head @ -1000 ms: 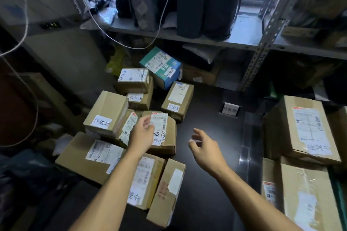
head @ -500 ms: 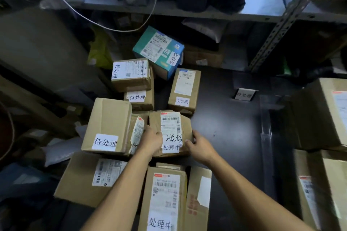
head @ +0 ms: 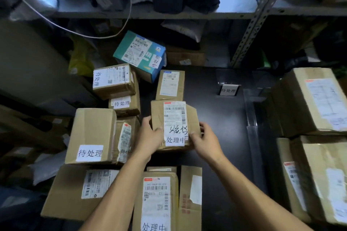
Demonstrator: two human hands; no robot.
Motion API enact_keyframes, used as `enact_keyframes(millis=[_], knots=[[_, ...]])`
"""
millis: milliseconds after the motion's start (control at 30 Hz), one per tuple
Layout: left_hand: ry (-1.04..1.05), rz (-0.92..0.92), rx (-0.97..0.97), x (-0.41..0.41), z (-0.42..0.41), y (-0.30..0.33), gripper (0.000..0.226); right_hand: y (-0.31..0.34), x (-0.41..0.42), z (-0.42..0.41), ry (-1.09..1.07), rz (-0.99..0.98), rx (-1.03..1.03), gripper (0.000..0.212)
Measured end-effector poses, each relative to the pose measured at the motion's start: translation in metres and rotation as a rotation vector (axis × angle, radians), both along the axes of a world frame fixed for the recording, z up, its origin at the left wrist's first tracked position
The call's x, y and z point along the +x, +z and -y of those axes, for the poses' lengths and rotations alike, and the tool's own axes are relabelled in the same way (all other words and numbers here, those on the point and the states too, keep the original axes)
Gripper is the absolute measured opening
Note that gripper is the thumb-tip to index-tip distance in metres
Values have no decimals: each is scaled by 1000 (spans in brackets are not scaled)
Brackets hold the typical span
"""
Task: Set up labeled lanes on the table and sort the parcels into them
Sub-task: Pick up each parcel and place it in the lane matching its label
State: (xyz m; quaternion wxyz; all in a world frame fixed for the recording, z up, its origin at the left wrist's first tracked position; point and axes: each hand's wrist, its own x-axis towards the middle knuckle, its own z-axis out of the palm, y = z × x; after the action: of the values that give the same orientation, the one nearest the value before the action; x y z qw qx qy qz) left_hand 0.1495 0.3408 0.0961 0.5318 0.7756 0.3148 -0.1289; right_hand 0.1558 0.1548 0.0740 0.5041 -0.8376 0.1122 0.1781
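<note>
Dark tabletop under metal shelving carries the whole sort, with cartons crowded on its left half and bigger ones stacked at the right edge.

Both hands are clamped on one small parcel at the middle of the table. The left hand curls round its near left edge, thumb on top; the right hand pinches its near right corner. The parcel lies roughly flat, its near end in the hands; whether it is clear of the table I cannot tell. Its white sticker reads 处理中.

Just beyond it lies a slim box. To the left, touching one another, sit boxes marked 待处理: a large one, a pair stacked behind it, and a teal box tilted at the far end. Nearer, another 处理中 parcel lies between the forearms. Far right of the held parcel, well apart, a small sign reading 待处理 stands on bare table.

Judging from this, the sorting step is under way: the held parcel is being carried to its lane. Next it calls for matching the sticker to a lane; the 处理中 parcel nearby suggests a home beside it, not by the 待处理 sign. No 处理中 sign shows.
</note>
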Motion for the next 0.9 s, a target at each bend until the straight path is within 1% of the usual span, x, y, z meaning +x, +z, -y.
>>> enact_keyframes(millis=[233, 367, 467, 533, 567, 667, 700, 900], knots=[[-26, 183, -61, -3, 78, 20, 46, 36, -21, 78, -160, 132, 9, 41], [-50, 222, -115, -18, 128, 38, 58, 56, -41, 129, -207, 199, 6, 44], [-39, 279, -144, -35, 164, 53, 63, 76, -60, 164, -226, 223, 68, 52], [-20, 321, -161, -49, 189, 62, 65, 88, -76, 188, -206, 241, 114, 60], [-11, 339, -175, -57, 201, 66, 64, 93, -84, 201, -186, 252, 146, 57], [-25, 352, -227, -79, 235, 77, 63, 108, -109, 239, -119, 285, 229, 37], [-33, 353, -237, -85, 245, 82, 63, 113, -115, 253, -97, 300, 243, 38], [-104, 378, -288, -103, 306, 117, 64, 153, -134, 331, 30, 398, 216, 62]])
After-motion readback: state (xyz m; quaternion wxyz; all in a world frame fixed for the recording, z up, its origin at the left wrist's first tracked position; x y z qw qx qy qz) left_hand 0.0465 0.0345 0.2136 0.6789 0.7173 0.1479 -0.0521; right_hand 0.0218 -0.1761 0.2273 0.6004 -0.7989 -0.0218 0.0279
